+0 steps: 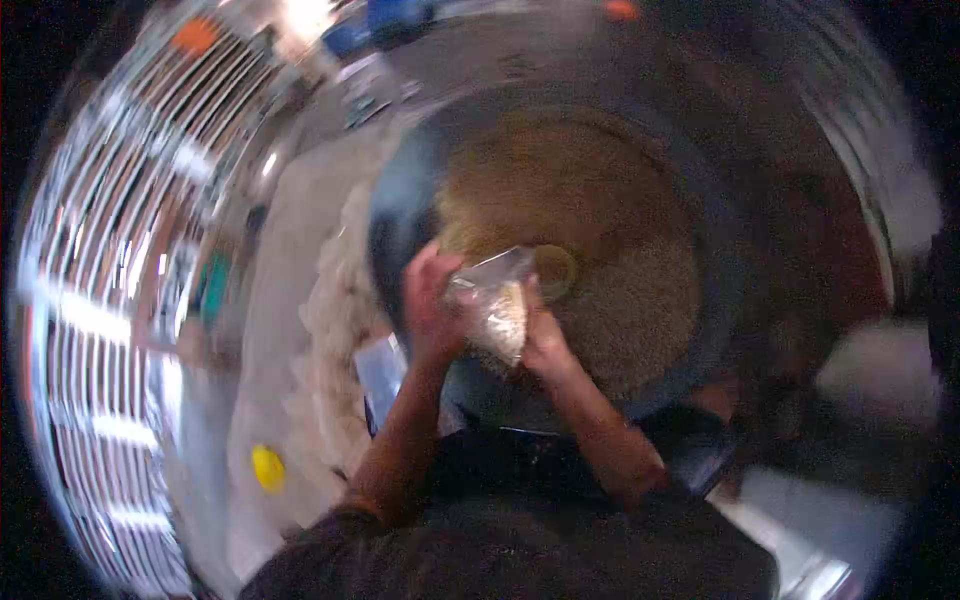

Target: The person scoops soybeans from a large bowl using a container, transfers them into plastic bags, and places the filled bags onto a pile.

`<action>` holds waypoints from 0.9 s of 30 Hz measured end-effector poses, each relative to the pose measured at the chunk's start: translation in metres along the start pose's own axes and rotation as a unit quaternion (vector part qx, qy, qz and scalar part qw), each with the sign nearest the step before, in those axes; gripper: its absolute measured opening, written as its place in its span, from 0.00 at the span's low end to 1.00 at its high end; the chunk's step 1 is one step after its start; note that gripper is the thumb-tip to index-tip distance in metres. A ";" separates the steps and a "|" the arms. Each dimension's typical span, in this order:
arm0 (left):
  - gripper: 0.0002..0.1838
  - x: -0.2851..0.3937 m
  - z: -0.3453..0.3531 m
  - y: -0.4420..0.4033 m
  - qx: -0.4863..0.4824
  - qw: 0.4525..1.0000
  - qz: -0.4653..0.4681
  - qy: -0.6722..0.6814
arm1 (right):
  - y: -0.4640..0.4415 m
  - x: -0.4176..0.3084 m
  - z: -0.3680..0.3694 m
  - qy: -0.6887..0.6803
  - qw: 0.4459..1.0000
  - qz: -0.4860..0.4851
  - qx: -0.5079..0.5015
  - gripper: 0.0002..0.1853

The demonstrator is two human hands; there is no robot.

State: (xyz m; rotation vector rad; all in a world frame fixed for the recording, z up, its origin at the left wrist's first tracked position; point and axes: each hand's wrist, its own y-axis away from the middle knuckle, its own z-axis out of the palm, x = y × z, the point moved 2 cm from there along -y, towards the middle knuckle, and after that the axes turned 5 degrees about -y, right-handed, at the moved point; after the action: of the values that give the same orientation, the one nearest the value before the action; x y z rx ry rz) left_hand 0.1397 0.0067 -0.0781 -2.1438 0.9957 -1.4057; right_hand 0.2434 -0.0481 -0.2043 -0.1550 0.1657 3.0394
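Between my two hands is a clear plastic bag [503, 318] with pale grainy contents in its lower part. My left hand [434, 305] is at the bag's left side, its fingers bent and blurred by motion. My right hand [541, 330] grips the bag from the right. Beneath the hands stands a large round dark tub [715, 290] holding brown, grainy material [610, 190]. A pale ring-shaped item [553, 272], perhaps a bowl or scoop, lies on the grain just beyond my right hand.
A pile of pale bags or sheets [325, 370] lies left of the tub, with a white box-like item [381, 372] near my left forearm. A yellow object [268, 467] is at lower left. Metal bars [100, 330] line the far left. A whitish rounded shape [880, 370] is at right.
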 end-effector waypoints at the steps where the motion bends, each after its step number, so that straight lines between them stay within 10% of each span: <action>1: 0.23 -0.015 -0.008 0.010 -0.084 0.991 -0.099 -0.030 | 0.012 0.001 0.018 0.089 0.996 0.016 -0.009 0.33; 5: 0.19 -0.059 -0.062 0.052 -0.076 0.954 -0.249 0.152 | 0.024 0.033 0.071 0.103 0.992 0.065 -0.028 0.40; 8: 0.20 -0.061 -0.157 0.064 0.120 0.993 -0.015 0.005 | 0.052 0.047 0.045 -0.233 0.937 0.259 0.039 0.41; 10: 0.19 -0.076 -0.207 0.097 0.149 0.987 -0.014 -0.054 | 0.064 0.025 -0.028 0.149 0.959 0.200 0.135 0.39; 12: 0.20 -0.088 -0.269 0.146 0.065 0.958 -0.240 -0.141 | 0.077 -0.005 -0.122 0.739 0.618 0.236 0.130 0.37; 14: 0.19 -0.117 -0.312 0.214 0.050 0.868 -0.416 -0.267 | 0.103 -0.027 -0.175 0.924 0.273 0.263 0.047 0.35; 18: 0.13 -0.179 -0.378 0.342 0.229 0.702 -0.545 -0.398 | 0.126 -0.048 -0.191 0.923 0.190 0.320 0.100 0.29; 20: 0.11 -0.217 -0.416 0.384 0.167 0.655 -0.554 -0.485 | 0.110 -0.053 -0.215 0.928 0.010 0.368 0.055 0.24; 24: 0.14 -0.288 -0.480 0.463 0.103 0.640 -0.513 -0.562 | 0.101 -0.059 -0.228 0.940 0.062 0.323 -0.090 0.19; 26: 0.17 -0.320 -0.492 0.453 -0.161 0.569 -0.668 -0.452 | 0.104 -0.049 -0.214 0.946 0.118 0.300 -0.031 0.18; 27: 0.18 -0.360 -0.478 0.463 -0.123 0.603 -0.629 -0.474 | 0.107 -0.037 -0.194 0.950 0.168 0.263 0.026 0.18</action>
State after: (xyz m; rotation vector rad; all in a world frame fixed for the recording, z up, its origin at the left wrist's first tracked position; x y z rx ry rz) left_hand -0.5423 -0.0109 -0.4051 -3.2325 -1.0175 -0.0638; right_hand 0.2886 -0.1789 -0.3813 2.4880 -0.2471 -0.3433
